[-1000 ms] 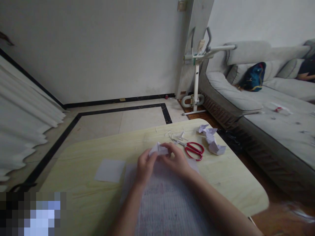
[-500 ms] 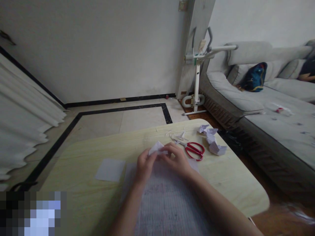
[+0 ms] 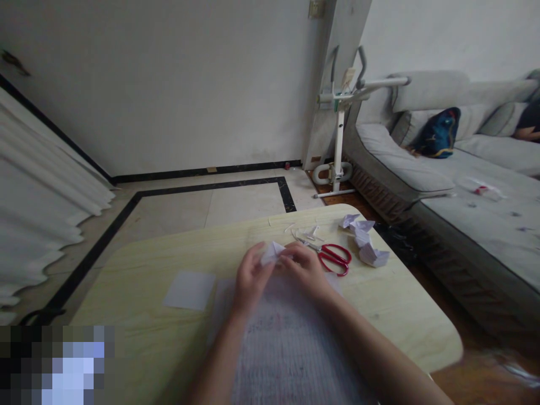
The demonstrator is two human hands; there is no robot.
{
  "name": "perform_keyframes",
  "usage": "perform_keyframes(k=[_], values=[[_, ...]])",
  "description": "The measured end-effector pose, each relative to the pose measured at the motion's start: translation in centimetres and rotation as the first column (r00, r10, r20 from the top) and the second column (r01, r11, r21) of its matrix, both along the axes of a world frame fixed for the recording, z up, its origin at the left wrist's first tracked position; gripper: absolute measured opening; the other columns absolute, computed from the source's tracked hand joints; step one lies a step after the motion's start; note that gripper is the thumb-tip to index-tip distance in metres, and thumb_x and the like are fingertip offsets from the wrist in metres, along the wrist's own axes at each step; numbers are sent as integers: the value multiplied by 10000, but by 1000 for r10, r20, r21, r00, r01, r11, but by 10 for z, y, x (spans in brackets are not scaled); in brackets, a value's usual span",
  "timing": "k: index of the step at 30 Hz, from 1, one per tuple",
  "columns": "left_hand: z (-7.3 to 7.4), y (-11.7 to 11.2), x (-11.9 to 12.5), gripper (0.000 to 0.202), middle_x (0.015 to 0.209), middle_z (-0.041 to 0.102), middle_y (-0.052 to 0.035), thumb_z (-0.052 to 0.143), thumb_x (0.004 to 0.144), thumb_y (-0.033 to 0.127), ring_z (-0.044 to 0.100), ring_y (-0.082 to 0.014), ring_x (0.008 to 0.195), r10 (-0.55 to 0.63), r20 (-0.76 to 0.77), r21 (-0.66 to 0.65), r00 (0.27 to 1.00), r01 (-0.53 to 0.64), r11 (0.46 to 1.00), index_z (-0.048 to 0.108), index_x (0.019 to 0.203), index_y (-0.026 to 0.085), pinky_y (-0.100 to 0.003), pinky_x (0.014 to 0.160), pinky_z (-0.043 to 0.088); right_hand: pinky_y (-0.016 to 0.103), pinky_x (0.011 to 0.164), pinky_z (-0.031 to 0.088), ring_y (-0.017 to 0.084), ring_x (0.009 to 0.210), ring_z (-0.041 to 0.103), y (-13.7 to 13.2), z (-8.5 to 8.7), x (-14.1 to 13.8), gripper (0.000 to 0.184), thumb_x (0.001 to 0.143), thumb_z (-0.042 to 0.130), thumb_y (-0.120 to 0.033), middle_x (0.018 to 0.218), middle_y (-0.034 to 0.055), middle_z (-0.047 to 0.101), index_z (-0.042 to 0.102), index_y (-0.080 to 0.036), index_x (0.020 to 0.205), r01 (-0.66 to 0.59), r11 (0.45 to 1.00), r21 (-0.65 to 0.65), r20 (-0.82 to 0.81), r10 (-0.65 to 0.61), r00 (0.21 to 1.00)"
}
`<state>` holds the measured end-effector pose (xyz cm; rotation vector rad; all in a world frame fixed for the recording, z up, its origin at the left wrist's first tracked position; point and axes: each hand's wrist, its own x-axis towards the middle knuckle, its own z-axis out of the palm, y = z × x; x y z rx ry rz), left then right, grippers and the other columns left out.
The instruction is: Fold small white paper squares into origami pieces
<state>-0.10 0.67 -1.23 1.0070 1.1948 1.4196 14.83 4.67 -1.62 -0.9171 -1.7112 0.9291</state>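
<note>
Between my two hands is a small piece of folded white paper [image 3: 272, 253], with a pointed top and a crease down it. My left hand [image 3: 252, 277] grips its left side, fingers behind and thumb in front. On the right edge, the fingers of my right hand [image 3: 304, 270] are closed in a pinch. Both hands are above a large written sheet [image 3: 282, 343] lying on the table. Just right of my right hand lie red-handled scissors [image 3: 335, 257]. A flat square of white paper [image 3: 189, 289] rests to the left of my left hand.
Several folded paper pieces [image 3: 363, 239] sit along the right edge of the pale wooden table [image 3: 135, 315]. Thin paper scraps [image 3: 311, 232] lie by the scissor blades. Beyond are a grey sofa [image 3: 476, 225] and a white exercise machine [image 3: 338, 135]. Part of a person [image 3: 527, 124] shows at far right.
The folded paper has tilted and shifted slightly to the right. My left fingers have risen along its left side; my right hand still pinches its right edge.
</note>
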Motion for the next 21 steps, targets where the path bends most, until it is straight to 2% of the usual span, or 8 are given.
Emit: perform_keyframes(k=[4, 11, 17, 21], values=[[-5, 1, -1, 353, 1000, 699, -86, 723, 708, 309, 667, -210, 915, 27, -113, 23, 993, -25, 999, 636, 1010, 148, -285, 806, 521, 285, 696, 447, 167, 756, 575, 1, -2, 0, 135, 863, 589, -279, 783, 32, 613, 629, -184, 776, 26, 999, -25, -19, -27, 999], [-5, 1, -3, 232, 815, 710, -64, 667, 755, 355, 663, -203, 795, 105, -234, 17, 966, -104, 994, 689, 839, 140, -280, 742, 514, 279, 680, 441, 161, 734, 566, 1, -1, -1, 157, 871, 569, -292, 758, 27, 605, 609, -177, 771, 29, 999, -25, -1, -29, 1000], [1, -1, -2, 247, 779, 699, -52, 654, 763, 377, 657, -190, 737, 139, -219, 8, 966, -141, 990, 672, 833, 141, -258, 672, 511, 263, 633, 440, 159, 728, 574, -2, 2, -2, 129, 829, 623, -288, 824, 37, 650, 661, -182, 892, 10, 995, -97, 11, -9, 1000], [1, -1, -3, 253, 816, 706, -48, 680, 745, 360, 664, -182, 742, 93, -184, 19, 978, -91, 996, 677, 884, 148, -254, 680, 516, 264, 616, 429, 154, 689, 567, -2, 2, -2, 112, 824, 631, -295, 762, 25, 646, 672, -190, 828, 20, 995, -99, 5, -20, 1000]])
